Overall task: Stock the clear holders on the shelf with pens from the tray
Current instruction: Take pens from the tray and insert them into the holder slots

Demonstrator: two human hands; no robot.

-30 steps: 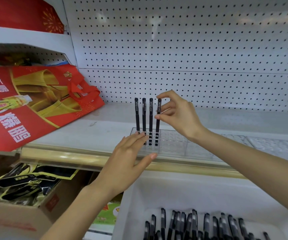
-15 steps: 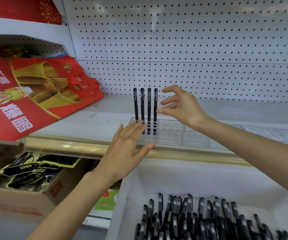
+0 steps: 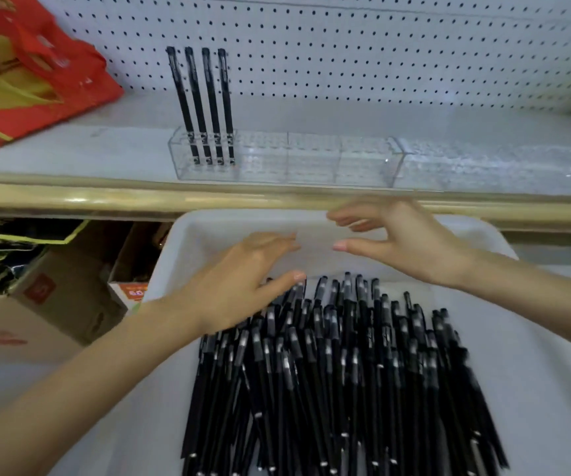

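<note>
- My left grip (image 3: 242, 286) is flat-fingered and holds nothing. Its thumb tip lies at the far ends of the heaped pens (image 3: 328, 372) in the white tray (image 3: 187, 242).
- My right grip (image 3: 397, 242) hangs just beyond that heap, thumb and forefinger apart. It is blurred, but seems to hold nothing.
- Four standing pens (image 3: 211, 97) fill the left end of the clear holder (image 3: 311, 163) on the shelf (image 3: 71, 149), well apart from both grips.
- A red bag (image 3: 36, 73) lies at the shelf's left.

Red bag (image 3: 36, 80) lies left; below it, seemingly a cardboard box (image 3: 47, 304).
</note>
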